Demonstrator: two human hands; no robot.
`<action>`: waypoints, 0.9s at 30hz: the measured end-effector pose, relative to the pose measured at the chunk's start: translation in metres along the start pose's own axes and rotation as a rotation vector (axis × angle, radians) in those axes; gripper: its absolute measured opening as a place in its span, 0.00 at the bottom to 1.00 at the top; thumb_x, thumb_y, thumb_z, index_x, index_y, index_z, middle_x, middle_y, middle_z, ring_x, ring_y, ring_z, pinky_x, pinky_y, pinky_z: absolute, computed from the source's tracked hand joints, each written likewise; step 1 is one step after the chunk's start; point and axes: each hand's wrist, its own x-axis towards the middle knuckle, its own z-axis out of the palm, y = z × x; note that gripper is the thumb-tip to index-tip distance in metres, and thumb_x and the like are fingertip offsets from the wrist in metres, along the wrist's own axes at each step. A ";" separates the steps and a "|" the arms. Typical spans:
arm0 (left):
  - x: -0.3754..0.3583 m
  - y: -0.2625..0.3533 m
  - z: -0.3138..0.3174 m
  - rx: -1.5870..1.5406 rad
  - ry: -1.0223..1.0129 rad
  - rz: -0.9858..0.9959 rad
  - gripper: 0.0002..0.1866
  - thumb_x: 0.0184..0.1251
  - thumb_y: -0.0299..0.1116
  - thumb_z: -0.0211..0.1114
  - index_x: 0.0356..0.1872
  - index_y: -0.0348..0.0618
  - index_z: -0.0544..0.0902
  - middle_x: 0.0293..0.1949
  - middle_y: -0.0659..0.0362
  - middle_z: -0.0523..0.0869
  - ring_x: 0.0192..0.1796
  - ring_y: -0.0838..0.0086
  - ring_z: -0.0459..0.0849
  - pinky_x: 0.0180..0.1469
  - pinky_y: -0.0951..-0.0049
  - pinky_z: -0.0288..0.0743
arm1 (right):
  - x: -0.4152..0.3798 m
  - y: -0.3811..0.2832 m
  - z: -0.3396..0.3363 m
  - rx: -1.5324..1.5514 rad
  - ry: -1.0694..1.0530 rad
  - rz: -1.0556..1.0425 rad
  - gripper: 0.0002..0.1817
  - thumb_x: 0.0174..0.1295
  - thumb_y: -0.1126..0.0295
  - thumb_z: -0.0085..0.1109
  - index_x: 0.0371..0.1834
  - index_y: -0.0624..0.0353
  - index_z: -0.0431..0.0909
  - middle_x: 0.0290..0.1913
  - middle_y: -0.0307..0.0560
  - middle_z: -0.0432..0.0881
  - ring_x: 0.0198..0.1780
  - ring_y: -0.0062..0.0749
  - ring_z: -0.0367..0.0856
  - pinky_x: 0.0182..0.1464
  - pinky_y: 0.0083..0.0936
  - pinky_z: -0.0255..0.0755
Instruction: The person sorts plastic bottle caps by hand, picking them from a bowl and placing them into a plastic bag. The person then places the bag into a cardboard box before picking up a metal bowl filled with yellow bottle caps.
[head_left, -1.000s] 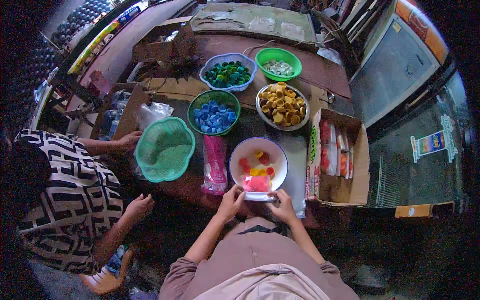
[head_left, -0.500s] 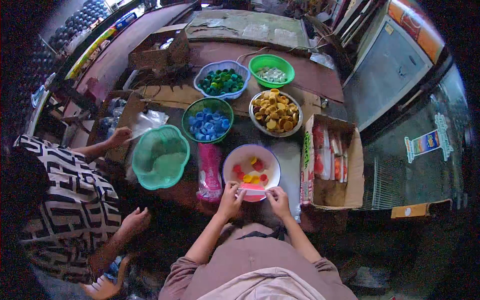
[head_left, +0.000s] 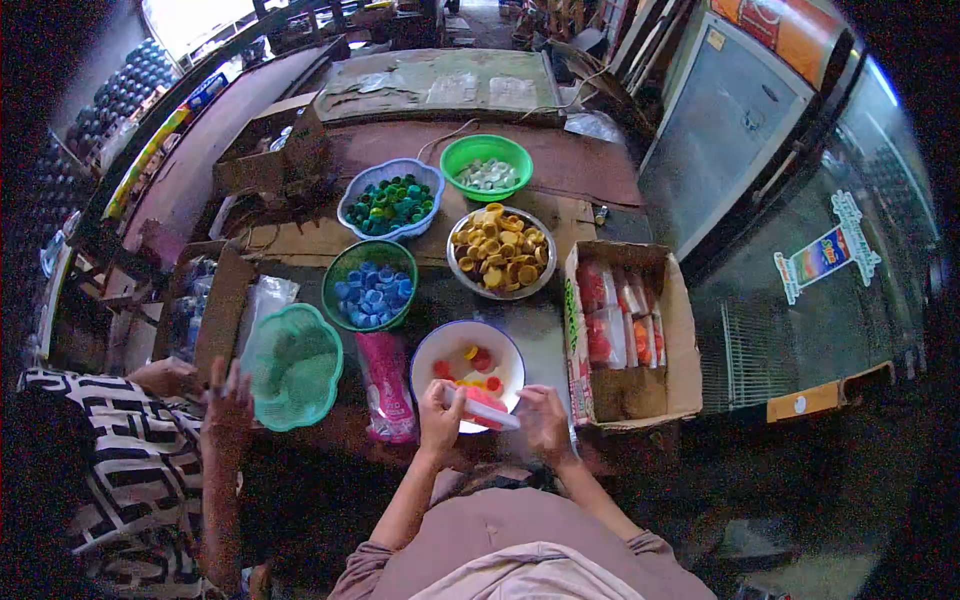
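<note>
- Red packet (head_left: pixel 484 407) is hanging over the near rim of the white bowl (head_left: pixel 505 358), the left hand (head_left: pixel 440 412) clamping its grip on one end.
- Right hand (head_left: pixel 545 420), blurred, is hovering near the bowl's right; I cannot tell its grip.
- Carton (head_left: pixel 640 398) is standing right of the bowl.

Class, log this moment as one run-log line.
left hand: holds packet | right hand: near packet, contact unclear | bowl: below packet | caps: red and yellow, in bowl
</note>
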 end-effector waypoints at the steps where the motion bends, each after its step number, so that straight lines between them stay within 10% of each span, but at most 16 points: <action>1: 0.000 0.013 0.003 0.025 0.000 0.024 0.06 0.58 0.29 0.57 0.28 0.36 0.73 0.26 0.61 0.71 0.26 0.82 0.70 0.28 0.79 0.66 | 0.003 -0.013 -0.008 -0.057 -0.066 -0.073 0.19 0.50 0.68 0.59 0.46 0.58 0.71 0.46 0.54 0.69 0.46 0.39 0.73 0.43 0.29 0.70; 12: 0.002 0.011 0.020 0.194 -0.141 0.048 0.09 0.55 0.30 0.61 0.27 0.37 0.70 0.24 0.62 0.71 0.26 0.81 0.71 0.29 0.81 0.66 | -0.005 -0.007 0.000 -0.404 -0.565 0.137 0.45 0.38 0.72 0.63 0.64 0.49 0.50 0.52 0.53 0.67 0.45 0.48 0.75 0.46 0.41 0.70; 18: 0.002 0.010 0.018 0.321 -0.324 -0.083 0.14 0.58 0.38 0.58 0.30 0.33 0.73 0.27 0.49 0.78 0.31 0.64 0.78 0.34 0.68 0.70 | -0.011 -0.001 -0.014 -0.190 -0.691 0.269 0.36 0.49 0.69 0.56 0.62 0.53 0.51 0.49 0.57 0.68 0.46 0.56 0.71 0.46 0.41 0.68; 27: -0.001 0.001 0.006 0.108 -0.447 -0.360 0.19 0.64 0.44 0.50 0.44 0.36 0.70 0.38 0.51 0.78 0.42 0.67 0.77 0.40 0.70 0.72 | 0.010 0.030 -0.104 0.207 -0.341 0.255 0.21 0.57 0.76 0.50 0.56 0.59 0.65 0.45 0.44 0.72 0.46 0.27 0.71 0.50 0.24 0.66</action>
